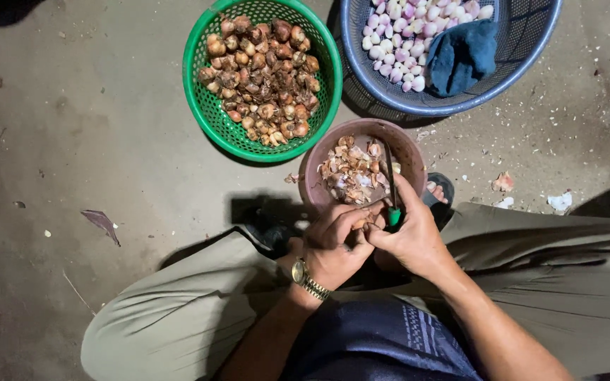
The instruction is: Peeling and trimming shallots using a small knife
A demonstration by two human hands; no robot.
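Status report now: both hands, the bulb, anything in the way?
Left hand grips small bulb. Right hand holds green-handled knife at it. Brown bowl of peels directly ahead; nothing in the way.

A single head-worn camera looks almost straight down from above the seated person, close over the hands (365,236) and knees, facing the concrete floor (93,141) ahead; the baskets there are cut by the top edge.

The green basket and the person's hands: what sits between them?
In the head view, a brown bowl of papery peelings lies between the green basket and the hands, left, right.
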